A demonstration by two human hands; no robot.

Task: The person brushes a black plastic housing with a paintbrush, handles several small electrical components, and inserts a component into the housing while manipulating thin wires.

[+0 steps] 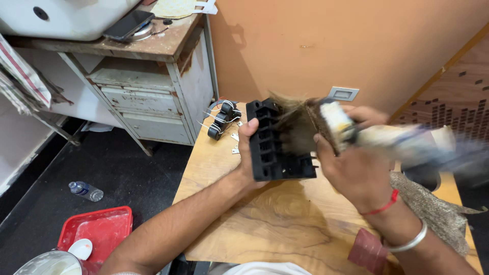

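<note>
My left hand [248, 153] grips the black block [277, 142] by its left edge, thumb on the front face, fingers wrapped behind. Block is held upright above the surface [265, 214], not touching it. Rows of slots on its face, small lugs along the top edge.

Right hand [351, 173] is closed around the brush [331, 125] handle. Bristles are pressed on the block's upper right face. Brush sits between block and right hand, touching both.

Hard to make out: brush is motion-blurred, handle smears off to the right, colours read white, yellow and blue only. Can't tell where the handle ends. Left fingers are hidden behind the block. Block's right half is partly covered by bristles.

Around: black coils [221, 119] with thin wires lie at the surface's far left corner, well apart from the block; small metal bits just beside them. Grey rag [438, 211] lies right of my right wrist. Dark red pad [368, 249] sits at the near edge, under that wrist.

Off the surface: metal cabinet [153, 97] to the left, phone [127, 24] on top. Floor: clear bottle [85, 191], red tray [99, 229].
</note>
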